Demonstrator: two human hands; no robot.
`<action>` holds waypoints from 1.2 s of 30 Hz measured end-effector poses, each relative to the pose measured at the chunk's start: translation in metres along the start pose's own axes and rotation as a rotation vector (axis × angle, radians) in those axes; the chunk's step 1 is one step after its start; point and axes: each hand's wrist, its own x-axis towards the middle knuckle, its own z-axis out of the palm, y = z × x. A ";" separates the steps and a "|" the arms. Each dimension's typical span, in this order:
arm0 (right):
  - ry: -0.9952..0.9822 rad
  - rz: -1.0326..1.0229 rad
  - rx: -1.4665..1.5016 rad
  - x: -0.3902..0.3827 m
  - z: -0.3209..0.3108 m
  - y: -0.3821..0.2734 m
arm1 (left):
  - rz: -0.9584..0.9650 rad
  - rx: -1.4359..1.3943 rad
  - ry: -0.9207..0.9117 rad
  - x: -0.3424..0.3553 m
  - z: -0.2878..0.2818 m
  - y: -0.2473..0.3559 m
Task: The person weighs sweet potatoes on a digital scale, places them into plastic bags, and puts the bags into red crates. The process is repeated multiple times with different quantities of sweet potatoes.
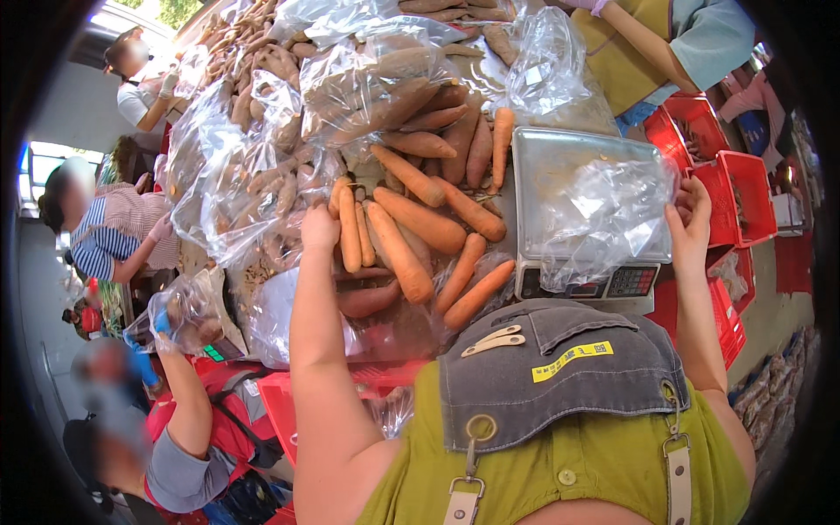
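Observation:
My left hand (320, 229) is closed at the left edge of the carrot pile, against a small carrot (338, 196); its fingertips are partly hidden. Larger carrots (401, 254) lie just to the right, some over brown sweet potatoes (367, 300). On the right, my right hand (691, 214) pinches the edge of a clear plastic bag (604, 219). The bag lies crumpled and looks empty, spread over the steel pan of a digital scale (582, 144). Part of it hangs over the scale's display and keypad.
Bagged sweet potatoes (372, 92) and loose ones (241, 52) heap up the far table. Red crates (739, 197) stand to the right. A co-worker in an apron (621, 52) is across the table. Others work along the left, one with blue gloves (144, 359) by another bag.

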 end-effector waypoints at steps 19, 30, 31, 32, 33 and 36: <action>-0.476 0.011 0.079 -0.017 0.022 0.005 | 0.377 -1.000 -0.173 -0.065 -0.088 0.252; 0.261 0.582 1.100 -0.066 -0.202 0.189 | 0.890 -0.565 0.135 -0.098 -0.001 0.404; 0.283 0.587 1.042 -0.078 -0.203 0.197 | 0.823 -0.614 0.196 -0.081 -0.008 0.387; 0.306 0.593 0.984 -0.088 -0.207 0.202 | 0.627 -0.529 0.283 -0.063 -0.012 0.367; 0.207 0.666 1.049 -0.090 -0.206 0.185 | 0.343 -0.721 0.132 -0.052 -0.029 0.347; 0.182 0.585 0.833 -0.120 -0.211 0.197 | 0.059 -0.513 -0.220 -0.003 0.016 0.287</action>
